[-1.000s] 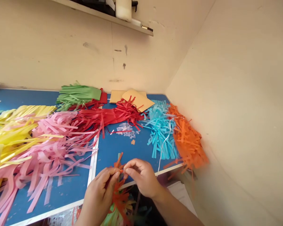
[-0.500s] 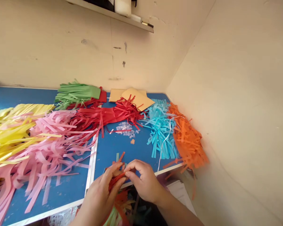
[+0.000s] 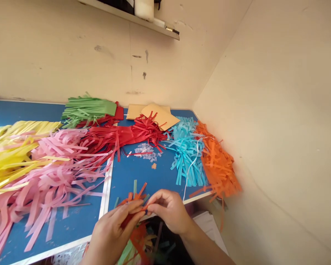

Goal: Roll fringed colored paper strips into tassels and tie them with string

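Near the front edge of the blue table [image 3: 154, 180], my left hand [image 3: 117, 222] is closed around a bunch of orange-red paper strips [image 3: 129, 218]. Opposite it, my right hand [image 3: 168, 209] pinches the twisted orange end of the bunch between thumb and fingertips. Loose orange and green strip ends [image 3: 135, 187] stick up beyond my left fingers. Below my hands hangs mixed fringe [image 3: 138, 239] in orange, light green and yellow, partly hidden by my left hand. A white string [image 3: 193, 162] runs down over the table edge to the right.
Pink fringe [image 3: 57, 169] and yellow fringe [image 3: 13, 158] cover the left side. Red fringe [image 3: 121, 134], green fringe [image 3: 91, 106], blue fringe [image 3: 189, 154] and orange fringe [image 3: 220, 162] lie around. Small clear pieces [image 3: 147, 151] sit mid-table. A shelf [image 3: 154, 27] juts from the wall.
My hands have drawn slightly apart, and the twisted orange end between them shows more. More orange and green strip ends stand out beyond my left hand. The view has shifted slightly.
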`<action>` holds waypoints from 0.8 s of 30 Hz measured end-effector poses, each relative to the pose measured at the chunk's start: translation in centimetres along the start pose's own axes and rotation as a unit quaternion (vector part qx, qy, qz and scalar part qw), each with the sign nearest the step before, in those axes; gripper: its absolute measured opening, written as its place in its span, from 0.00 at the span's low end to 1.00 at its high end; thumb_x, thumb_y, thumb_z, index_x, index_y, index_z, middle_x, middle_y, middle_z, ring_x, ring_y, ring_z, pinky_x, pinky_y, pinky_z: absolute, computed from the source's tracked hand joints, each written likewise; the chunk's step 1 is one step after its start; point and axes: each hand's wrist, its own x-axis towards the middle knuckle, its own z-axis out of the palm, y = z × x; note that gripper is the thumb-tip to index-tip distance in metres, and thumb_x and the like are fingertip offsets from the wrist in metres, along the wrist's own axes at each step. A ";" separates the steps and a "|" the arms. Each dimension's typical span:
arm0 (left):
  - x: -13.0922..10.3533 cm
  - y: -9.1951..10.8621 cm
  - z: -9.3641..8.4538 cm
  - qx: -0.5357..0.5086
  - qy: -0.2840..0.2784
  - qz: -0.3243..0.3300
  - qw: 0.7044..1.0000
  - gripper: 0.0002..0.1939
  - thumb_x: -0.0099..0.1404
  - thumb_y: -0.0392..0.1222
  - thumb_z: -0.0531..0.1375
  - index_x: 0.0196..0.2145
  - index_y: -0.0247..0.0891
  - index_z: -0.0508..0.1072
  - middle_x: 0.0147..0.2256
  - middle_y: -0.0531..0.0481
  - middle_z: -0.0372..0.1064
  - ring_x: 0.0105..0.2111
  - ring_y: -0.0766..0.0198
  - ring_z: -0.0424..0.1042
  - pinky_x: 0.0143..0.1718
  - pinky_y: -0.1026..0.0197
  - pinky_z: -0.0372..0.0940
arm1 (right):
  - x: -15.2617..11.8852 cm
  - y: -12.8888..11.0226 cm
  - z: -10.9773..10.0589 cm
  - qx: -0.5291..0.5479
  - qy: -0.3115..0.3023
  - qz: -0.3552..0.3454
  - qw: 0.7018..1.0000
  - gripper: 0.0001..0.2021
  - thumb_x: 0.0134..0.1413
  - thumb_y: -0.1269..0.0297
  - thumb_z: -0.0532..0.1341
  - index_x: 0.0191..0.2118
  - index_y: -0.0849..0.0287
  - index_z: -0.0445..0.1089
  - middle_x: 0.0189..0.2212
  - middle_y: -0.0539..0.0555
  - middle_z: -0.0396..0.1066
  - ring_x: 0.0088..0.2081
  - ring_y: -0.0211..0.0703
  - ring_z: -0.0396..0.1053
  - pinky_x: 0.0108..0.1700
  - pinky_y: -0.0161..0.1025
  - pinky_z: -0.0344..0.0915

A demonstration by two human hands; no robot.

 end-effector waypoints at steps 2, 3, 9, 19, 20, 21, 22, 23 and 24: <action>0.2 0.0 -0.1 -0.021 -0.015 0.018 1.000 0.14 0.67 0.53 0.58 0.35 0.43 0.78 0.29 0.54 0.80 0.27 0.67 0.79 0.29 0.72 0.72 | 0.0 -0.1 -0.1 -0.035 0.017 -0.041 0.998 0.13 0.48 0.54 0.71 0.27 0.59 0.75 0.25 0.51 0.73 0.29 0.39 0.71 0.34 0.34 0.67; 0.2 0.0 -0.2 -0.031 -0.025 0.022 0.999 0.13 0.67 0.52 0.58 0.34 0.44 0.78 0.29 0.54 0.80 0.27 0.67 0.79 0.29 0.73 0.72 | -0.1 -0.3 -0.2 -0.053 0.016 -0.066 0.996 0.12 0.49 0.55 0.71 0.26 0.59 0.75 0.26 0.51 0.74 0.30 0.39 0.71 0.35 0.34 0.66; 0.4 0.0 -0.6 -0.011 -0.041 0.020 0.999 0.13 0.68 0.50 0.58 0.34 0.43 0.78 0.31 0.52 0.80 0.30 0.67 0.79 0.32 0.72 0.73 | -0.3 -0.7 -0.5 -0.066 0.004 -0.113 0.991 0.11 0.52 0.58 0.70 0.27 0.59 0.75 0.28 0.52 0.74 0.31 0.40 0.71 0.37 0.35 0.67; -0.2 0.0 0.1 -0.003 0.005 0.129 0.992 0.06 0.67 0.35 0.57 0.36 0.39 0.76 0.33 0.51 0.78 0.37 0.68 0.78 0.47 0.69 0.71 | -1.3 -1.3 -0.2 -0.134 0.046 -0.185 0.972 0.03 0.55 0.67 0.67 0.30 0.57 0.76 0.29 0.51 0.76 0.32 0.39 0.74 0.39 0.33 0.68; -0.3 -0.1 0.1 -0.004 0.001 0.131 0.991 0.06 0.67 0.34 0.58 0.37 0.39 0.76 0.33 0.51 0.78 0.38 0.68 0.78 0.48 0.69 0.70 | -1.3 -1.4 -0.2 -0.136 0.046 -0.187 0.972 0.03 0.54 0.68 0.67 0.30 0.57 0.76 0.29 0.51 0.76 0.32 0.39 0.74 0.39 0.33 0.68; -0.3 -0.2 0.2 -0.005 -0.001 0.132 0.991 0.06 0.66 0.34 0.58 0.37 0.39 0.76 0.34 0.51 0.78 0.38 0.67 0.78 0.48 0.68 0.70 | -1.4 -1.4 -0.3 -0.140 0.047 -0.189 0.971 0.03 0.54 0.69 0.67 0.30 0.57 0.76 0.29 0.51 0.76 0.33 0.39 0.74 0.39 0.33 0.68; -0.3 -0.3 0.2 -0.005 -0.001 0.133 0.991 0.06 0.66 0.34 0.59 0.38 0.39 0.76 0.34 0.51 0.78 0.38 0.67 0.78 0.49 0.68 0.70 | -1.4 -1.5 -0.3 -0.143 0.048 -0.191 0.970 0.03 0.54 0.69 0.67 0.30 0.58 0.76 0.29 0.51 0.76 0.33 0.39 0.74 0.40 0.32 0.68; -0.4 -0.4 0.2 -0.005 -0.002 0.135 0.991 0.06 0.65 0.34 0.59 0.38 0.39 0.76 0.34 0.52 0.79 0.38 0.67 0.78 0.50 0.67 0.70 | -1.5 -1.5 -0.3 -0.147 0.049 -0.192 0.969 0.03 0.54 0.69 0.67 0.30 0.58 0.76 0.29 0.52 0.76 0.33 0.39 0.74 0.40 0.32 0.68; -0.4 -0.4 0.2 -0.004 -0.002 0.137 0.991 0.06 0.65 0.34 0.59 0.38 0.40 0.76 0.34 0.52 0.79 0.38 0.67 0.78 0.51 0.66 0.70 | -1.5 -1.6 -0.4 -0.149 0.051 -0.193 0.969 0.03 0.54 0.70 0.67 0.30 0.58 0.76 0.29 0.52 0.76 0.33 0.39 0.74 0.40 0.32 0.68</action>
